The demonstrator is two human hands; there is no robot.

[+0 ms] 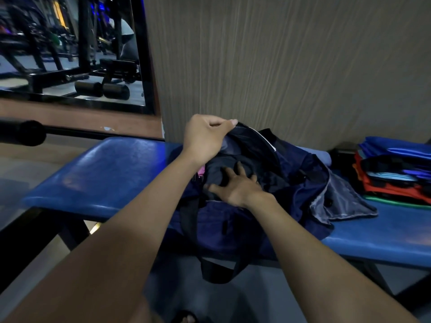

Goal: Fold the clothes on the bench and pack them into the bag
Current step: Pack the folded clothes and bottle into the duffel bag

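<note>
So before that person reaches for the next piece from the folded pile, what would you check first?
1. Navy fabric duffel bag mouth held open: ok, left hand grips the raised flap.
2. Dark folded garment inside the bag: ok, right hand presses on it with spread fingers.
3. Garment lying flat: cannot tell.
4. Room left in the bag: cannot tell.
5. Stack of folded colourful clothes waiting on the blue padded bench: ok, to the right of the bag.
6. Right hand free to fetch: not ok.
</note>
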